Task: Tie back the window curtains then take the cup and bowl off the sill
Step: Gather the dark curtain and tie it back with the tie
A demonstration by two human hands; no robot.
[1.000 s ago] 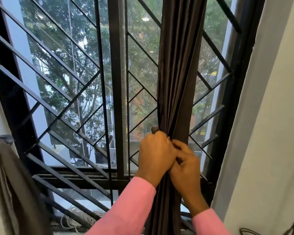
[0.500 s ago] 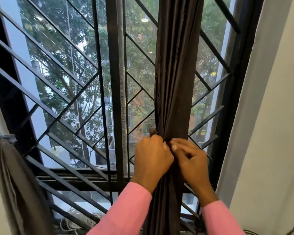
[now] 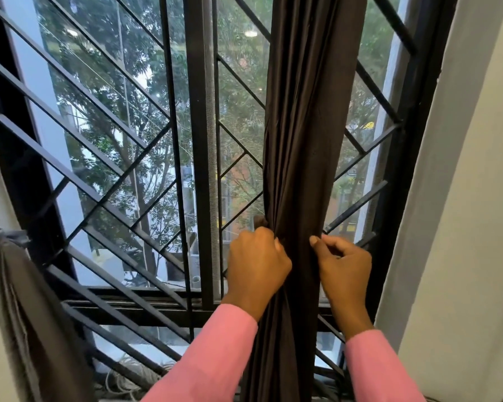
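A dark brown curtain (image 3: 301, 134) hangs gathered into a narrow bunch in front of the right half of the window. My left hand (image 3: 257, 266) is closed on the bunch's left edge, where a short end of a fabric tie (image 3: 259, 220) sticks up above the knuckles. My right hand (image 3: 341, 265) pinches the bunch's right edge between thumb and fingers. At the far left a grey curtain (image 3: 18, 300) hangs bound with a tie (image 3: 3, 236). Neither cup nor bowl is in view.
A black metal grille (image 3: 122, 181) with diagonal bars covers the window, with a vertical frame post (image 3: 199, 140) in the middle. A white wall (image 3: 465, 227) rises at the right. Coiled rope (image 3: 128, 375) lies behind the lower bars.
My hands, pressed together on the front of the brown curtain a second ago, have drawn apart to its left and right edges. The view has dipped slightly.
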